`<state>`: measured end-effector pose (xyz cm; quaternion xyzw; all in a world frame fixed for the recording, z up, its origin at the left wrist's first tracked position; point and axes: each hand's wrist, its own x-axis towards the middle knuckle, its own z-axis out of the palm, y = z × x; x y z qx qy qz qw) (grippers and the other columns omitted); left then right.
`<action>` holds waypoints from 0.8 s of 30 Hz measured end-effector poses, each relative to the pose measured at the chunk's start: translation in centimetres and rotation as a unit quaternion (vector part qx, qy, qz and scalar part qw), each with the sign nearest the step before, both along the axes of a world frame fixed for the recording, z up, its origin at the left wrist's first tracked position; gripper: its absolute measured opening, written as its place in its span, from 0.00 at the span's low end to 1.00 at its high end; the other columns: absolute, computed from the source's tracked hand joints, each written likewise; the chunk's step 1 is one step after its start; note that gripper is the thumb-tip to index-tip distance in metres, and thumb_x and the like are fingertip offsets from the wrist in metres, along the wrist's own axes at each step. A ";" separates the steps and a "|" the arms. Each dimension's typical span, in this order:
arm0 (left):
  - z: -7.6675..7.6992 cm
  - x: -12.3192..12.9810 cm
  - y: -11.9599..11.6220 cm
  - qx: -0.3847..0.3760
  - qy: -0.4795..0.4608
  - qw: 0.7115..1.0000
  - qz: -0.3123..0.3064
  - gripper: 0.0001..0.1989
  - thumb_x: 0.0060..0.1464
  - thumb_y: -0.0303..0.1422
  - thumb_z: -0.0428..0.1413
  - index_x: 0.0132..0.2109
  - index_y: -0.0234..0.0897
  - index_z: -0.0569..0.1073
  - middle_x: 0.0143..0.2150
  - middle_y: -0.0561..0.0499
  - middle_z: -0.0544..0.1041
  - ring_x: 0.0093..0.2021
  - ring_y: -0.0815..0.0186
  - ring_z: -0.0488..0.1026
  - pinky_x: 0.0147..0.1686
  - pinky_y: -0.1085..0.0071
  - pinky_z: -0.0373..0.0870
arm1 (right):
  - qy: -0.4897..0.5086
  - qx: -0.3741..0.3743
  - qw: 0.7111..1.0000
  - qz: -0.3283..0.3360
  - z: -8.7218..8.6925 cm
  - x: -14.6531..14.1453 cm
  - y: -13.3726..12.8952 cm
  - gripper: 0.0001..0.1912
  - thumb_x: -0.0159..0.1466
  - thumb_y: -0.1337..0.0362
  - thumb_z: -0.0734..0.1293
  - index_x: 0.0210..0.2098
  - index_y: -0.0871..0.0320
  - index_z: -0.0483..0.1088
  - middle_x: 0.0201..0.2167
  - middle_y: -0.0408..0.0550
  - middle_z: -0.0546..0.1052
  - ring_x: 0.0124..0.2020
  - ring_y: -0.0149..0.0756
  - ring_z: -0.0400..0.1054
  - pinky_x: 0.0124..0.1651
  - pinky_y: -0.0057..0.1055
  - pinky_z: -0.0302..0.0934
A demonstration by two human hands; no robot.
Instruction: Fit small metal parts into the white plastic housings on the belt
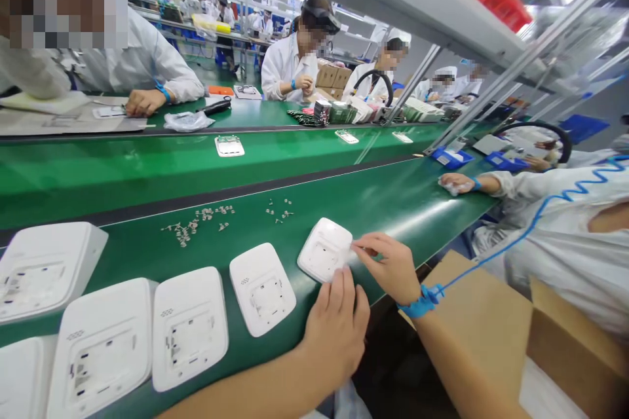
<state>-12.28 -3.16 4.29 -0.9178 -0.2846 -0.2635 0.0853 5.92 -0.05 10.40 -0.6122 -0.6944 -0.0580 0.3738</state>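
Note:
A white square plastic housing (pixel 324 249) lies tilted on the green bench. My left hand (pixel 339 324) grips its near edge, fingers bent over the rim. At the right corner of that housing, my right hand (pixel 390 265) is closed in a pinch; whatever sits between thumb and forefinger is too small to make out. A blue wrist strap (pixel 420 301) circles my right wrist. To the left rests a similar white housing (pixel 263 288) with a recessed compartment facing up. Further left, another white housing (pixel 190 327) touches a stack of more.
Small loose screws (pixel 191 222) are scattered behind the housings. Beyond runs a green conveyor belt (pixel 285 144) carrying white parts with circuit boards. An open cardboard box (pixel 472 314) stands to my right, near a co-worker's hand (pixel 457 183). Other workers sit across the line.

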 end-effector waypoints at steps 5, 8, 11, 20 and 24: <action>0.7 0.5 1.3 -0.042 0.025 0.998 0.051 0.30 0.58 0.41 0.54 0.62 0.27 0.64 0.67 0.28 0.61 0.66 0.40 0.59 0.58 0.52 0.55 | -0.083 0.010 0.989 0.121 0.8 0.0 0.7 0.08 0.67 0.70 0.65 0.38 0.56 0.77 0.36 0.48 0.78 0.36 0.34 0.73 0.40 0.30 0.69; 0.7 0.2 1.3 -0.066 0.036 0.997 0.028 0.30 0.59 0.41 0.52 0.62 0.24 0.63 0.67 0.27 0.60 0.68 0.38 0.56 0.58 0.52 0.55 | -0.156 0.016 0.965 0.211 0.9 -0.5 2.1 0.08 0.67 0.70 0.64 0.38 0.57 0.76 0.36 0.49 0.79 0.38 0.36 0.73 0.40 0.33 0.67; 0.7 0.0 1.5 -0.099 0.023 0.995 -0.018 0.30 0.60 0.44 0.50 0.60 0.24 0.64 0.66 0.28 0.61 0.68 0.40 0.55 0.58 0.53 0.56 | -0.200 0.001 0.942 0.270 0.6 -0.7 3.9 0.09 0.68 0.70 0.62 0.37 0.57 0.75 0.36 0.49 0.78 0.38 0.36 0.72 0.38 0.33 0.65; 0.9 0.6 2.0 -0.180 -0.082 0.980 -0.014 0.24 0.61 0.46 0.47 0.48 0.27 0.70 0.46 0.38 0.71 0.49 0.52 0.67 0.49 0.56 0.62 | -0.195 -0.090 0.918 0.334 -0.5 0.6 5.7 0.10 0.68 0.70 0.60 0.38 0.55 0.74 0.35 0.48 0.77 0.38 0.36 0.72 0.40 0.33 0.67; 0.9 0.5 1.9 -0.165 -0.076 0.983 -0.009 0.23 0.61 0.46 0.47 0.46 0.28 0.71 0.45 0.38 0.71 0.48 0.52 0.67 0.49 0.57 0.62 | -0.204 -0.086 0.913 0.344 -0.7 0.8 5.6 0.11 0.69 0.70 0.59 0.38 0.56 0.74 0.36 0.49 0.78 0.39 0.36 0.71 0.41 0.33 0.66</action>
